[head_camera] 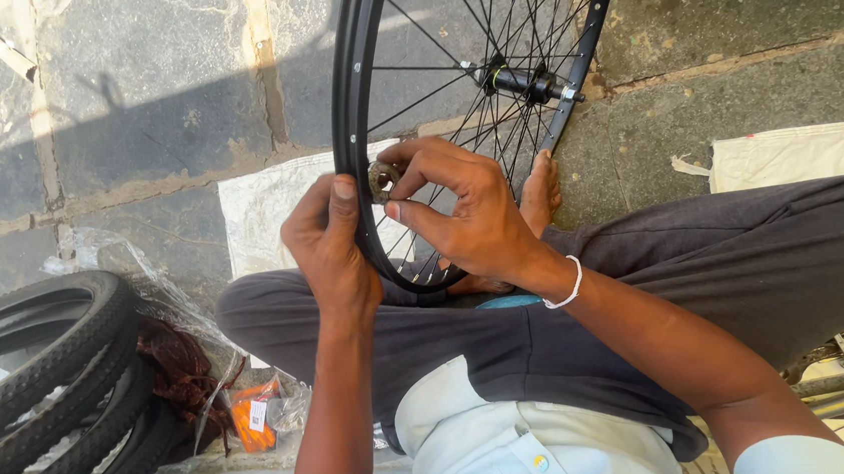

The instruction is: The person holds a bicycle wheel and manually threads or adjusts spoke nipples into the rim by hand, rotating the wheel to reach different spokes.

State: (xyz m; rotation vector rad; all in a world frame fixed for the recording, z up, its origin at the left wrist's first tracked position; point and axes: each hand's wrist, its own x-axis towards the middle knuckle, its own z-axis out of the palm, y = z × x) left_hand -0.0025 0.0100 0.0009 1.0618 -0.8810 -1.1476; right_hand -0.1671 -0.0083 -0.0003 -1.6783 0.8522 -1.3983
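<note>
Two bare hands work at the near edge of a black bicycle wheel rim that stands upright between the seated person's crossed legs. The left hand wraps the rim from the left, thumb pressed along its outer face, fingers closed around it. The right hand, with a white band at the wrist, reaches in from the right; its thumb and forefinger are pinched on a small round metal tool, dull grey and ring-shaped, set against the rim just where the spokes meet it. It looks like a spoke key, though it is too small to be sure.

To do this step well, I judge the left hand should hold the rim steady while the right keeps the tool seated squarely and turns it in small, even amounts, so it does not slip.

Nearest the camera are a pale shirt and dark grey trousers of soft cloth. The rim is smooth and glossy; thin dark spokes fan tautly to a hub with a shiny axle, farther off. A bare foot rests behind the rim. At near left lie stacked black tyres with knobbly tread, beside crumpled clear plastic and an orange packet. Beyond is rough grey stone paving with pale joints
</note>
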